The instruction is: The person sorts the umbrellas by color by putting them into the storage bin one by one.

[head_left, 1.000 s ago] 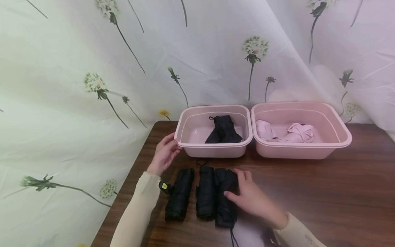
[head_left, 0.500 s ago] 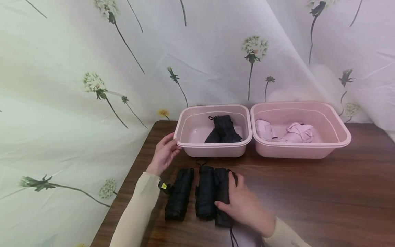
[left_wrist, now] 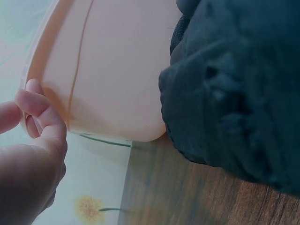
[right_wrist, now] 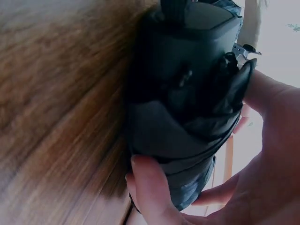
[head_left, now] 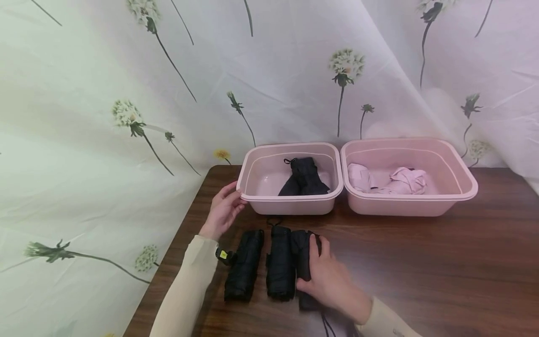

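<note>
My left hand [head_left: 224, 208] pinches the front left corner of the rim of a pink plastic basin [head_left: 294, 206]; the left wrist view shows the fingers [left_wrist: 44, 110] curled at that rim. My right hand [head_left: 334, 278] grips the rightmost black folding umbrella [head_left: 302, 262], thumb on one side and fingers over the other. Its handle end [right_wrist: 192, 37] with a strap shows in the right wrist view. Left of it lie a middle black umbrella [head_left: 280, 264] and a left black umbrella [head_left: 244, 267], which is beside my left wrist.
Inside the left basin lie black folded umbrellas [head_left: 307, 175]. A second pink basin [head_left: 400, 206] stands against its right side, with pink folded umbrellas [head_left: 407, 180] in it. Both stand on the brown wooden table [head_left: 442, 262], before a flowered cloth [head_left: 286, 70].
My right hand has moved left onto the rightmost umbrella and closed round it. That umbrella's near end and cord have shifted slightly right. The left hand keeps its place at the rim.
</note>
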`<state>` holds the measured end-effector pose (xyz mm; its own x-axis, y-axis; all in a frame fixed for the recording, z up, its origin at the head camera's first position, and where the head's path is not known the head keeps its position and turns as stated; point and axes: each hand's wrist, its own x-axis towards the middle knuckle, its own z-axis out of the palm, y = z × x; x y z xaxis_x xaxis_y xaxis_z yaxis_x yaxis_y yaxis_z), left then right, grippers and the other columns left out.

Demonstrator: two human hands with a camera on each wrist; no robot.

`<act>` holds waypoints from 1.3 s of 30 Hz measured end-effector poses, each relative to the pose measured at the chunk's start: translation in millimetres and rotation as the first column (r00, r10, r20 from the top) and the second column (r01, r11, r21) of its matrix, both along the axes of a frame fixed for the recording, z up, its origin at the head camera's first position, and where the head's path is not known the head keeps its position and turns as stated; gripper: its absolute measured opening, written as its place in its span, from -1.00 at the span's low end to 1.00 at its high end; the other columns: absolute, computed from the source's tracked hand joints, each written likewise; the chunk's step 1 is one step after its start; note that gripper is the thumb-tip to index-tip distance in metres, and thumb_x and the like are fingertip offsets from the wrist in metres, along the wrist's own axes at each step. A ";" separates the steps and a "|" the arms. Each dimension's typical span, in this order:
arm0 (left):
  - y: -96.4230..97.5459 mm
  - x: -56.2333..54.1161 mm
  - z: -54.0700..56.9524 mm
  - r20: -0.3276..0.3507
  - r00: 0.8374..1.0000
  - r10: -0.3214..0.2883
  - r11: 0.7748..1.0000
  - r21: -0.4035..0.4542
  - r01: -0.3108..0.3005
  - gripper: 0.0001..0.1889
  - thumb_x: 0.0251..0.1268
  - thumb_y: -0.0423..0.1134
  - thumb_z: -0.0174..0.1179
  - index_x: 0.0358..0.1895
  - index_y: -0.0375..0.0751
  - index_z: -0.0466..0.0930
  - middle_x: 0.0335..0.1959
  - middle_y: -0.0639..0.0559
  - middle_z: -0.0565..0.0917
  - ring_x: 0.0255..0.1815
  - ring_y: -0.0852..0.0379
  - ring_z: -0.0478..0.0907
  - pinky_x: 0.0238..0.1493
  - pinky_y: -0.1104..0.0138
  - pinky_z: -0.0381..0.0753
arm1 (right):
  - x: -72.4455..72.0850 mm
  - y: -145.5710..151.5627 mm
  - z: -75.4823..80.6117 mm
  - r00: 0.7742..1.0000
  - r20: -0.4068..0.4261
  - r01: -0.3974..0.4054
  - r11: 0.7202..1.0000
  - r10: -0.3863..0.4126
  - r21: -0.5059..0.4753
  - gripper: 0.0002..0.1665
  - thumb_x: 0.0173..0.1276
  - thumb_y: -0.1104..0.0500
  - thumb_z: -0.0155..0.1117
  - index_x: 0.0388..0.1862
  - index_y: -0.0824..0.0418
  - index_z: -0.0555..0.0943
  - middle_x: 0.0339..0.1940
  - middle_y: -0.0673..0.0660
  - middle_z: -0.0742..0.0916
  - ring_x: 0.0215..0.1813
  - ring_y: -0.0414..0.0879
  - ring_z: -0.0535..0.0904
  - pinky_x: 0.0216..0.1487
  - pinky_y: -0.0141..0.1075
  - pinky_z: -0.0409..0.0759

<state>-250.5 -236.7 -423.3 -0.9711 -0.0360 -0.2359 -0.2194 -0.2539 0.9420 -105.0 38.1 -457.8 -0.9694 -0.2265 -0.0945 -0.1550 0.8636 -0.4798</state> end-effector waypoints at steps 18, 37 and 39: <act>0.3 -0.1 1.7 -0.007 1.000 -0.017 1.000 0.009 0.017 -0.49 0.44 -0.33 0.05 0.40 -0.14 0.21 -0.21 -0.03 0.54 -0.42 0.21 0.58 -0.28 0.44 0.61 | -9.3 13.3 5.7 0.990 0.138 -0.027 0.998 0.019 0.058 0.25 0.04 -0.16 0.46 0.56 0.15 -0.02 0.25 0.45 0.42 -0.03 0.17 0.56 -0.29 0.03 0.58; -0.8 0.7 1.5 0.007 1.000 -0.015 1.000 0.015 0.014 -0.49 0.44 -0.31 0.05 0.40 -0.12 0.21 -0.18 -0.05 0.54 -0.41 0.21 0.58 -0.25 0.43 0.62 | -20.3 22.8 -2.0 0.991 0.129 0.024 1.000 -0.022 -0.016 0.36 -0.12 -0.19 0.49 0.55 0.22 -0.02 0.07 0.44 0.55 -0.21 0.15 0.60 -0.21 0.05 0.57; -0.4 0.9 1.3 0.008 1.000 -0.012 1.000 0.014 0.011 -0.50 0.45 -0.31 0.05 0.40 -0.12 0.22 -0.20 -0.03 0.55 -0.41 0.21 0.58 -0.26 0.44 0.62 | -20.5 24.0 -1.9 0.991 0.132 0.024 0.999 -0.021 -0.026 0.35 -0.11 -0.18 0.49 0.55 0.22 -0.01 0.09 0.45 0.54 -0.18 0.16 0.61 -0.18 0.06 0.57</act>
<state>-249.7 -237.0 -422.0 -0.9694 -0.0216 -0.2444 -0.2302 -0.2640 0.9366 -125.6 62.1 -459.7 -0.9538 -0.2089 -0.2161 -0.0693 0.8525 -0.5181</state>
